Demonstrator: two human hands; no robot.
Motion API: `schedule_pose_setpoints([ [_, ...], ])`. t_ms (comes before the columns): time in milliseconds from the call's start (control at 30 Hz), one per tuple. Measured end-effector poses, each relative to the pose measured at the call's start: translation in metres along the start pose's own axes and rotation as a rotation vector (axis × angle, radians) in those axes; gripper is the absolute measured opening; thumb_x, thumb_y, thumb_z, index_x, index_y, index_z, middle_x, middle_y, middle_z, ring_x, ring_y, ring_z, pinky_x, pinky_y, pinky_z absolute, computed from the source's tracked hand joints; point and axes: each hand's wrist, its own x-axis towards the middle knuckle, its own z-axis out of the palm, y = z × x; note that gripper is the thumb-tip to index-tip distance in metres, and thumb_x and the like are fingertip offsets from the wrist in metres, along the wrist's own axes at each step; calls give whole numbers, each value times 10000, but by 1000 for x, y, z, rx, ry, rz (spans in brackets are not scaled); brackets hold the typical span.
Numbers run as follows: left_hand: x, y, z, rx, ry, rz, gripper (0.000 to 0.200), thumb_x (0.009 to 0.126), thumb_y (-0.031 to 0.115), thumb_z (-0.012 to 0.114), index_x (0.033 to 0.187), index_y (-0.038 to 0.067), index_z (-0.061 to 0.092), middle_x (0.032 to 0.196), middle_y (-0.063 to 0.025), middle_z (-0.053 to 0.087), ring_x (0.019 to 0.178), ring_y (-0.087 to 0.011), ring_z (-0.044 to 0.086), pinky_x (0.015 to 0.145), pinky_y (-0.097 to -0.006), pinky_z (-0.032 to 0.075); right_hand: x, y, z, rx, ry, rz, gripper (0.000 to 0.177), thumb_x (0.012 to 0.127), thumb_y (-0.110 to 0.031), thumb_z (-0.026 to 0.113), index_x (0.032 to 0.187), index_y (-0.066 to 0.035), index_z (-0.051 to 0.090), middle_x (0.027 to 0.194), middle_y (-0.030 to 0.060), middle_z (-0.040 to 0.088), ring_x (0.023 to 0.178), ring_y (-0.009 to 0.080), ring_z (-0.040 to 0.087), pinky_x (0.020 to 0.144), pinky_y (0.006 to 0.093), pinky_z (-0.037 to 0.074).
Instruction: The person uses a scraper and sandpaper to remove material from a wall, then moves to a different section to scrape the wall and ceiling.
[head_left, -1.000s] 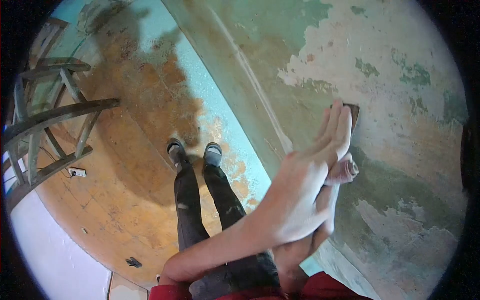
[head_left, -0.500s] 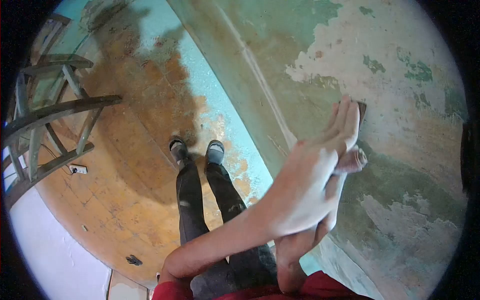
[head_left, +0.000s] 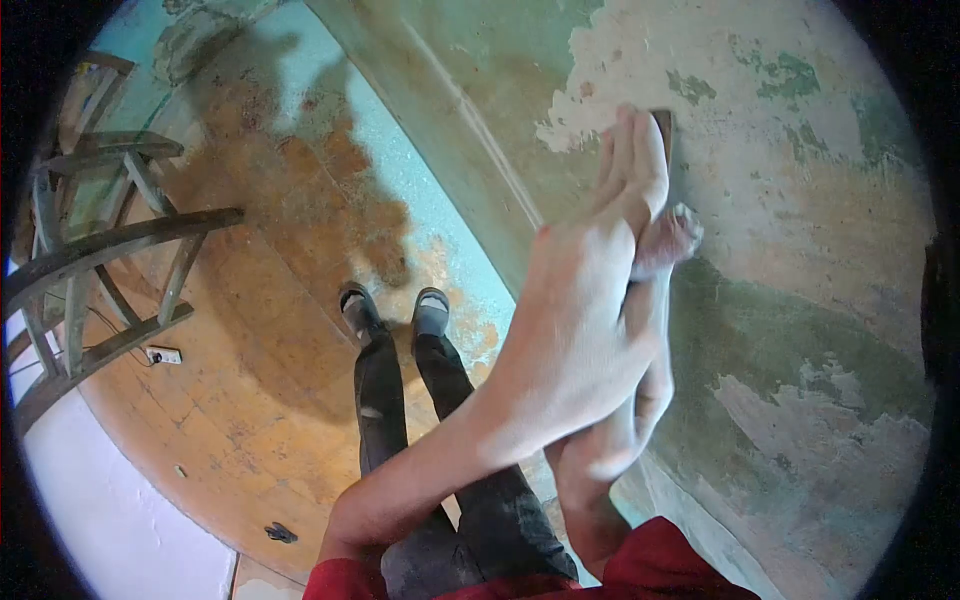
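A flat scraper with a dark edge (head_left: 665, 128) lies against the peeling wall (head_left: 790, 230), mostly hidden behind my hands. My left hand (head_left: 590, 280) reaches across from the left, its fingers long and pressed together against the scraper's blade. Under and behind it is my right hand (head_left: 640, 400), closed around the tool's lower part, which is covered from view. A dusty, rounded thumb-like end (head_left: 672, 240) sticks out between the two hands.
A wooden ladder-like stand (head_left: 120, 245) is on the left. Beside it a white power strip (head_left: 163, 355) lies on the stained floor (head_left: 260, 400), with a small dark object (head_left: 280, 533) nearer me. My shoes (head_left: 430, 310) stand close to the wall's base.
Both hands and the scraper have slid together upward and slightly left in view, along the wall. The grip looks the same, and the camera view has shifted slightly.
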Motion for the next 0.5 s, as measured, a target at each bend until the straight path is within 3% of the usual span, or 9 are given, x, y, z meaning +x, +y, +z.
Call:
schedule_pose_setpoints([
  [33,1,0,0,10,4,1,597,942,27,473,1486,-16,231,1351,-303,460,1117,-354,559,898,-344,453,-3,5,1,1,2,-5,521,980,-236,422,1413,50,380,1025,73,603,914,139,575,780,263,458],
  [133,3,3,-3,38,27,3,586,963,24,453,1508,30,237,1315,-267,538,1010,-277,669,782,-286,516,-23,16,1,703,405,186,545,1001,-287,414,1420,59,358,1166,121,591,1028,162,567,867,282,447],
  [167,4,6,-4,-4,4,-40,600,954,14,460,1508,28,231,1420,-271,383,1141,-286,573,834,-301,506,-30,11,-8,186,268,45,551,990,-291,425,1419,49,365,1211,136,577,1047,185,563,906,298,437],
  [200,5,11,-3,-49,-26,-89,614,945,5,468,1507,27,224,1525,-275,228,1272,-294,477,885,-316,495,-28,12,-16,182,268,44,551,990,-291,425,1419,49,365,1211,136,577,1047,185,563,906,298,437],
  [333,31,14,-20,-191,-26,-157,792,822,-86,536,1506,-7,146,1527,-300,153,1392,-440,221,1047,-403,416,-12,-2,-17,-178,29,-53,538,990,-270,459,1426,32,369,1149,117,603,1043,162,545,899,284,420],
  [400,14,21,-11,-241,-40,-212,645,918,-21,494,1504,15,225,1554,-243,208,1176,-202,562,848,-312,526,-42,47,-31,741,324,106,437,974,-218,460,1332,33,458,1302,106,523,1132,164,522,954,318,403],
  [433,3,27,-4,-342,-80,-235,617,944,6,475,1509,25,228,1568,-226,193,974,-159,622,738,-244,527,-38,46,-30,740,319,102,437,974,-218,460,1332,33,458,1302,106,523,1132,164,522,954,318,403],
  [467,4,24,1,-109,-62,-95,585,958,35,462,1499,3,242,1561,-249,185,1008,-227,638,764,-256,530,-34,44,-31,664,285,97,444,977,-221,458,1343,30,444,1292,105,528,1123,163,524,949,314,405],
  [500,3,25,2,-221,-38,-171,575,954,34,464,1487,-19,254,1549,-272,188,1142,-288,568,862,-305,503,-36,40,-33,587,267,99,452,981,-225,456,1355,28,429,1281,105,533,1114,161,526,943,311,406],
])
